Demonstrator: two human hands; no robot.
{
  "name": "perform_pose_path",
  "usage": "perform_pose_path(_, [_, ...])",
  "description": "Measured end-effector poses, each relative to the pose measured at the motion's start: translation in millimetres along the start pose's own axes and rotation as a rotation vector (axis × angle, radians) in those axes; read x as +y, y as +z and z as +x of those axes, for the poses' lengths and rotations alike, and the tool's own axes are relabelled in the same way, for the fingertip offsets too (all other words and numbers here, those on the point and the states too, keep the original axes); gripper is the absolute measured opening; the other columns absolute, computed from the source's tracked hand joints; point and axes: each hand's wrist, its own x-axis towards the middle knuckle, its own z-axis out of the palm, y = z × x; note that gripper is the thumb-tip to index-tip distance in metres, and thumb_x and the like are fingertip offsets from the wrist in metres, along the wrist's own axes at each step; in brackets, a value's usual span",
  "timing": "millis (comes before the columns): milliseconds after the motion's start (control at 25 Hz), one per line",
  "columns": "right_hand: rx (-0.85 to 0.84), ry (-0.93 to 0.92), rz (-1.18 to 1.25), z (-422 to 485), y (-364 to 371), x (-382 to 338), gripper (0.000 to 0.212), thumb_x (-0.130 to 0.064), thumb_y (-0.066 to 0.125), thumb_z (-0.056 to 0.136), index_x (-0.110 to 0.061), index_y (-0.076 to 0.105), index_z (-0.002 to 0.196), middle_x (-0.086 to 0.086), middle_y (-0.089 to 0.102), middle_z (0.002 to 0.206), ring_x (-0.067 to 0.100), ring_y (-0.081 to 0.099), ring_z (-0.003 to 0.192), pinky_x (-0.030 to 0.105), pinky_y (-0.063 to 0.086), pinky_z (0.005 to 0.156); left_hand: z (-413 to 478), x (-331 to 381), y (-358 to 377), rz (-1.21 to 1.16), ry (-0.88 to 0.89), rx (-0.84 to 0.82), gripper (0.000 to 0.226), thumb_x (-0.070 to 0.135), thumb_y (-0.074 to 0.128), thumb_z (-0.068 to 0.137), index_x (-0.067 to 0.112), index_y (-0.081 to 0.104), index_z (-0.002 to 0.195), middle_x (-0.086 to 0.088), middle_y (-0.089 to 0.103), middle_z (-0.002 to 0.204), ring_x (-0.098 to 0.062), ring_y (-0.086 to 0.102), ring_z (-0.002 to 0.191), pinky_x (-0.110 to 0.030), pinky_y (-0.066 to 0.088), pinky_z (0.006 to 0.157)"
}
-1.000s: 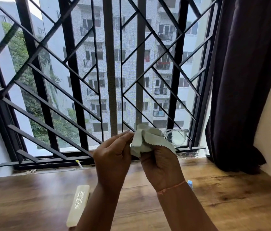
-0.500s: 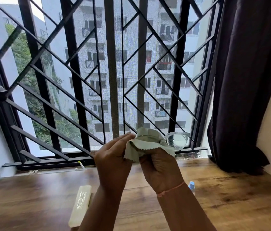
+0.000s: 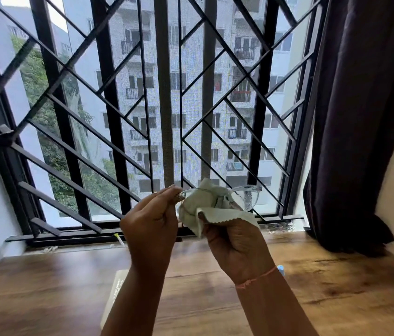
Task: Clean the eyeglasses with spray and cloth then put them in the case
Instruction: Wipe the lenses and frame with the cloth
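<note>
Glasses (image 3: 247, 197) and a cloth (image 3: 203, 204) held up by a barred window (image 3: 108, 117).
Head view: a brown wood table (image 3: 45, 287) runs up to the window, and a dark curtain (image 3: 360, 117) hangs on the right. A pale case (image 3: 116, 294) lies flat on the table, partly hidden by the left arm (a small blue thing (image 3: 280, 269) peeks out behind the right wrist). The glasses are up above the table, between both hands. Their long side runs left to right, and the right lens is bare. The left hand (image 3: 150, 226) pinches the left end of the frame. The right hand (image 3: 237, 248) curls its fingers round the green cloth, bunched over the other lens.
</note>
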Motion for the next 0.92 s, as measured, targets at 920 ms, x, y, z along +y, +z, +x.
perform_pose_path(920, [0.078, -0.009, -0.132, -12, 6, 8, 0.018, 0.007, 0.064, 0.045, -0.007, 0.071, 0.053, 0.007, 0.07, 0.059, 0.018, 0.066, 0.052, 0.024, 0.054, 0.047, -8, -1, -2, -0.031, 0.058, -0.018, 0.017, 0.01, 0.059, 0.077, 0.002, 0.073, 0.083, -0.003, 0.068, 0.084, -0.008, 0.063, 0.085, -0.009, 0.049, 0.077])
